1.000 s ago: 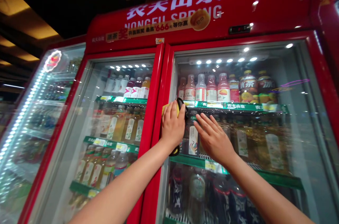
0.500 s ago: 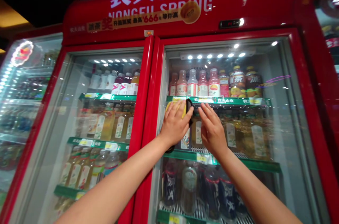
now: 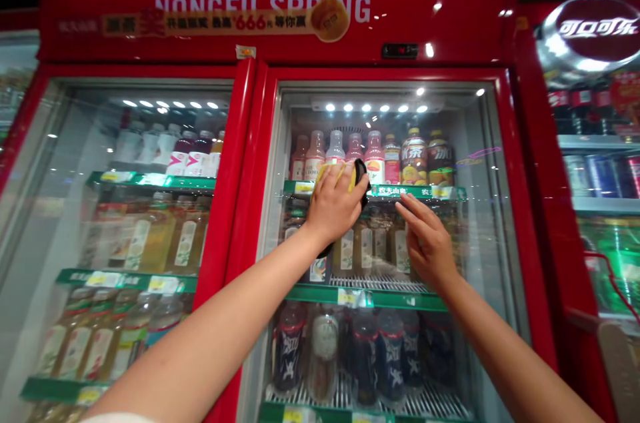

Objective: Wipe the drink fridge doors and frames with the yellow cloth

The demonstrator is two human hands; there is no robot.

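Note:
My left hand [image 3: 336,206] presses a yellow cloth with a black edge [image 3: 359,173] against the right glass door [image 3: 480,223] of a red drinks fridge. The fingers lie over the cloth and hide much of it; a dark part shows below the palm. To the right, my right hand [image 3: 427,236] is raised at the same door, holding nothing, its fingers stretched out towards the upper left. I cannot tell whether it touches the glass. Behind the glass, pink bottles [image 3: 374,159] stand on the top shelf, just above the hands.
A red centre frame [image 3: 245,163] divides the fridge's two glass doors. Bottled drinks [image 3: 145,236] fill shelves behind the left door. Dark-labelled bottles [image 3: 390,349] stand low behind the right one. Another drinks fridge with a round sign [image 3: 595,33] adjoins on the right.
My view has turned to the right, bringing the neighbouring fridge into sight. My left hand and the cloth have moved right and up across the glass. The right hand has moved farther from the left.

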